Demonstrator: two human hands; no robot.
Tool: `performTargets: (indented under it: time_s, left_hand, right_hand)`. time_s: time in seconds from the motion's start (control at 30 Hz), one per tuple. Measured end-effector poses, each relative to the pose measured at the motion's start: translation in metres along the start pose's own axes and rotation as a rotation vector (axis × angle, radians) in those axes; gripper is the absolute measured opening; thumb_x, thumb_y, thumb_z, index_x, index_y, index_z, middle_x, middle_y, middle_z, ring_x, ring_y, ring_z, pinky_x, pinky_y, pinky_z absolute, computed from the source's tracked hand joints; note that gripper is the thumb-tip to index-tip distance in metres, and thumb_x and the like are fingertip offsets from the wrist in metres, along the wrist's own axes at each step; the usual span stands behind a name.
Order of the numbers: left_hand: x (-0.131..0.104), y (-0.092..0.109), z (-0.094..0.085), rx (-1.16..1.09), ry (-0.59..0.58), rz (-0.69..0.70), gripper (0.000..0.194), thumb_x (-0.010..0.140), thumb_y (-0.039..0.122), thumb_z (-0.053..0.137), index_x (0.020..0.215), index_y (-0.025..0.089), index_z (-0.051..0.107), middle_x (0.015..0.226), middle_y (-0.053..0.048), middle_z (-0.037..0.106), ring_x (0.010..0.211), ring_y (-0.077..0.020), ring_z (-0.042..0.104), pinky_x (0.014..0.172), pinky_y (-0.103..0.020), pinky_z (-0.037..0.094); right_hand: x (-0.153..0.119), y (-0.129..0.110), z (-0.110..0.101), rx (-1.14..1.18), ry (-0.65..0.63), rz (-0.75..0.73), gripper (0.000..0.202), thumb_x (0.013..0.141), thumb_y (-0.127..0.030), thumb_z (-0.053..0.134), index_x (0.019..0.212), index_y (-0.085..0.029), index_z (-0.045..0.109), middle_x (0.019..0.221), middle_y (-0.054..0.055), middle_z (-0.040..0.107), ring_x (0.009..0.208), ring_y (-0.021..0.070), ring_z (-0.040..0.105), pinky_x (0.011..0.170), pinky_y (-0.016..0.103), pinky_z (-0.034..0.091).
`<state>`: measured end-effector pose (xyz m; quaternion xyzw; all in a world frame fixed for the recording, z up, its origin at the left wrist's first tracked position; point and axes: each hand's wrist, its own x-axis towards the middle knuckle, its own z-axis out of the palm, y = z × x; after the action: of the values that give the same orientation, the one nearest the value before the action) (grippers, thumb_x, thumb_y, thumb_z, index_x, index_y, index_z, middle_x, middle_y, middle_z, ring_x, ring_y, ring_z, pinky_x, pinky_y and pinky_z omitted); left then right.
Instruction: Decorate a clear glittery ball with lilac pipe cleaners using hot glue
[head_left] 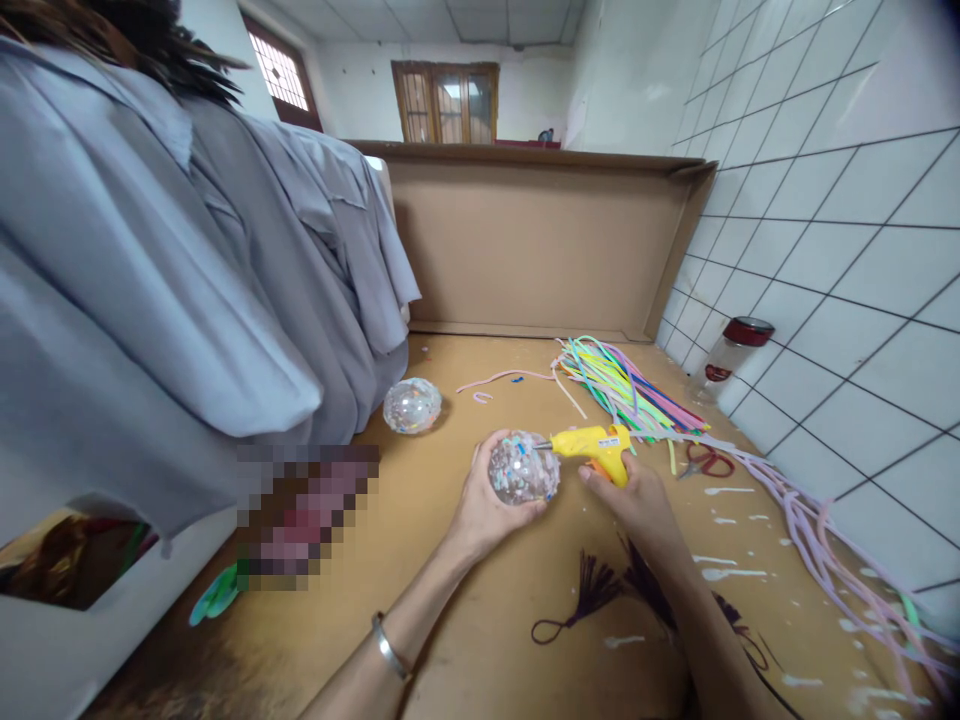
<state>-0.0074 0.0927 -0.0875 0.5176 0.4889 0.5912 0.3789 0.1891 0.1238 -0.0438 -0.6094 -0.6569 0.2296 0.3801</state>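
Note:
Cupped in my left hand (pixel 480 500) is a clear ball (pixel 525 475) covered with small white and blue flakes. Its fingers wrap round the ball's left side and underside. My right hand (pixel 634 500) grips the handle of a yellow glue gun (pixel 592 443), with a finger at the orange trigger. The metal nozzle points left and meets the ball's upper right surface; whether glue is flowing cannot be made out. A second clear ball (pixel 412 406) with flakes sits on the brown tabletop (pixel 480 600), farther back to the left.
Bundled coloured pipe cleaners (pixel 622 385) lie at the back right, with red-handled scissors (pixel 706 461) beside them. A lidded jar (pixel 731 355) stands by the tiled wall. Dark tassels (pixel 592 590) lie near my right forearm. Grey cloth (pixel 247 280) hangs at left; a cardboard panel (pixel 525 250) stands behind.

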Motion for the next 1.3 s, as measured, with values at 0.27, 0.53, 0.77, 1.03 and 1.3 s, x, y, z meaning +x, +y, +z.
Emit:
performTargets:
  time_s: [0.27, 0.53, 0.77, 1.03, 1.3]
  left_hand:
    - [-0.001, -0.004, 0.002, -0.013, -0.027, 0.023, 0.090, 0.051, 0.021, 0.084, 0.131, 0.023, 0.042, 0.134, -0.011, 0.051, 0.124, -0.0311, 0.054, 0.110, -0.050, 0.040]
    - [-0.001, -0.010, 0.001, 0.001, -0.014, 0.051, 0.089, 0.053, 0.021, 0.083, 0.132, 0.022, 0.041, 0.136, -0.012, 0.049, 0.127, -0.0310, 0.052, 0.111, -0.050, 0.038]
    - [0.000, -0.008, 0.001, -0.023, -0.007, 0.019, 0.091, 0.050, 0.021, 0.084, 0.131, 0.023, 0.043, 0.134, -0.011, 0.050, 0.124, -0.0312, 0.054, 0.109, -0.049, 0.040]
    - [0.001, -0.005, 0.000, -0.038, -0.002, -0.007, 0.090, 0.050, 0.019, 0.084, 0.130, 0.026, 0.043, 0.132, -0.010, 0.054, 0.122, -0.0317, 0.055, 0.108, -0.049, 0.041]
    - [-0.001, -0.007, 0.003, -0.042, -0.028, 0.003, 0.093, 0.050, 0.020, 0.085, 0.132, 0.024, 0.041, 0.134, -0.011, 0.052, 0.123, -0.0314, 0.055, 0.109, -0.049, 0.041]
  right_hand:
    - [-0.001, 0.003, 0.006, 0.016, -0.032, -0.011, 0.033, 0.069, -0.054, 0.056, 0.074, -0.021, 0.057, 0.069, 0.005, 0.067, 0.066, 0.0229, 0.061, 0.060, 0.030, 0.043]
    - [0.001, 0.004, 0.002, -0.011, -0.065, -0.019, 0.034, 0.068, -0.054, 0.054, 0.072, -0.021, 0.057, 0.068, 0.005, 0.065, 0.065, 0.0226, 0.060, 0.060, 0.030, 0.042]
    - [0.002, 0.005, -0.004, -0.017, -0.085, -0.020, 0.032, 0.068, -0.053, 0.056, 0.068, -0.021, 0.056, 0.060, 0.001, 0.062, 0.057, 0.0190, 0.056, 0.054, 0.027, 0.038]
    - [0.000, 0.001, -0.004, 0.021, -0.050, 0.008, 0.033, 0.069, -0.053, 0.057, 0.075, -0.021, 0.061, 0.068, 0.004, 0.066, 0.065, 0.0218, 0.060, 0.058, 0.029, 0.042]
    - [0.000, 0.002, 0.002, 0.004, -0.066, 0.000, 0.036, 0.069, -0.056, 0.053, 0.073, -0.020, 0.058, 0.068, 0.005, 0.065, 0.064, 0.0220, 0.059, 0.059, 0.030, 0.041]
